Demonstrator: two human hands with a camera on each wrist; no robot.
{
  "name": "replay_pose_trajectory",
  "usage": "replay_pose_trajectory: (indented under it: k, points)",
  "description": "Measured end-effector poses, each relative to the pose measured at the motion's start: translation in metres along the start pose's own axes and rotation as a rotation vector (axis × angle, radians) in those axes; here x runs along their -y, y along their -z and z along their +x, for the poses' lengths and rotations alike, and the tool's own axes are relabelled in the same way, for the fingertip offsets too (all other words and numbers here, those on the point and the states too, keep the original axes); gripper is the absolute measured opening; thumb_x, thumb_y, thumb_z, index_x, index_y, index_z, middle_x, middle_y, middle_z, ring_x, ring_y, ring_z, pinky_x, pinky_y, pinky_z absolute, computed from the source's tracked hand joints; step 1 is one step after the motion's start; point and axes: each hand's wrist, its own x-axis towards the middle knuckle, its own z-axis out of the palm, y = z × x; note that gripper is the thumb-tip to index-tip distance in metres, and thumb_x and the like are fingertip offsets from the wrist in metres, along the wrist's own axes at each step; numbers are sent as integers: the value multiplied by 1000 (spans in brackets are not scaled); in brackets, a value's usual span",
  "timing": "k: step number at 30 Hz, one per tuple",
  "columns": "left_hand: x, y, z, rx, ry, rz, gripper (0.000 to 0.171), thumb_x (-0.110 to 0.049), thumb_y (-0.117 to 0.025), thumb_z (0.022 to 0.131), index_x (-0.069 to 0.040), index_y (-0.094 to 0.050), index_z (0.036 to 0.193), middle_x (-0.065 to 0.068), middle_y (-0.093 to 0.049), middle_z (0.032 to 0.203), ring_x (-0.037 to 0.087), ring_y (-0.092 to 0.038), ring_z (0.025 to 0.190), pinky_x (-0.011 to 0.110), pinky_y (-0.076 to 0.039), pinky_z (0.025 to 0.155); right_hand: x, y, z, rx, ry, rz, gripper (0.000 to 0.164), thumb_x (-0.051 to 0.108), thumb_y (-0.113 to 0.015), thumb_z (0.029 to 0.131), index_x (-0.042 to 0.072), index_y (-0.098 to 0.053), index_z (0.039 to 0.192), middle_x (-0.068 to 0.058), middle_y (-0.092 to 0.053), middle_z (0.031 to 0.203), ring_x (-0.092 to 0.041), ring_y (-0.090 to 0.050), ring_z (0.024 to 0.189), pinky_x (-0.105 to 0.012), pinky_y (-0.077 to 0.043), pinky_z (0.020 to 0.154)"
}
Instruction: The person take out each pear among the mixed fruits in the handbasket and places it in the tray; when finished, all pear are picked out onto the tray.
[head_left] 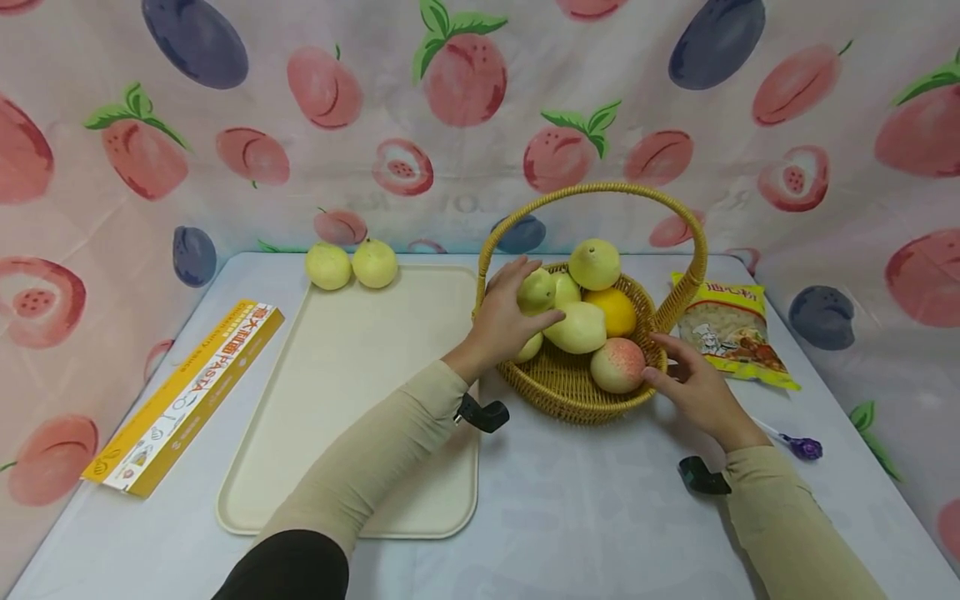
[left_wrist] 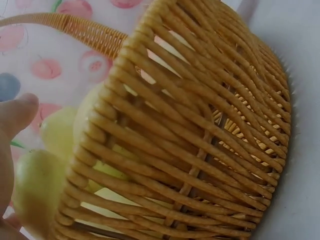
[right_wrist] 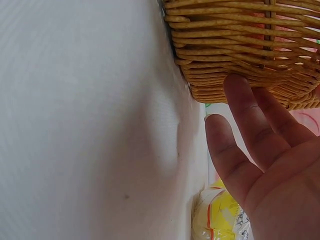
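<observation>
A wicker basket point(head_left: 570, 392) with a tall arched handle holds several yellow-green pears point(head_left: 595, 265), an orange point(head_left: 613, 312) and a peach point(head_left: 618, 365). At the basket's left side, my left hand point(head_left: 498, 321) holds a greener pear point(head_left: 536, 292) between thumb and fingers; in the left wrist view this green pear point(left_wrist: 37, 185) appears beside the thumb, above the rim. My right hand point(head_left: 701, 392) grips the basket's right rim, with thumb and index finger at the edge. In the right wrist view, its other fingers point(right_wrist: 245, 102) lie against the outer wall.
Left of the basket lies a cream tray point(head_left: 375, 350), with two yellow pears point(head_left: 351, 265) at its far edge. A pasta box point(head_left: 183, 400) lies farther left. To the right are a yellow food packet point(head_left: 735, 329) and a purple-wrapped lollipop point(head_left: 802, 446).
</observation>
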Motion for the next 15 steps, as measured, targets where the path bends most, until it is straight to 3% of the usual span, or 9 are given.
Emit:
replay_pose_trajectory:
  k: [8, 15]
  points:
    - [3, -3, 4, -1, 59, -12, 82, -37, -77, 90, -15, -35, 156, 8, -16, 165, 25, -9, 152, 49, -21, 118, 1, -1, -1, 0, -5, -5, 73, 42, -60, 101, 7, -30, 157, -28, -31, 153, -47, -46, 120, -61, -45, 93]
    - [5, -5, 11, -3, 133, -7, 82, -39, -78, 88, -20, -37, 156, 9, -14, 166, 27, -13, 151, 51, -29, 115, 1, -1, -1, -1, 4, -6, 72, 40, -60, 101, 7, -30, 157, -29, -34, 152, -45, -48, 118, -57, -46, 91]
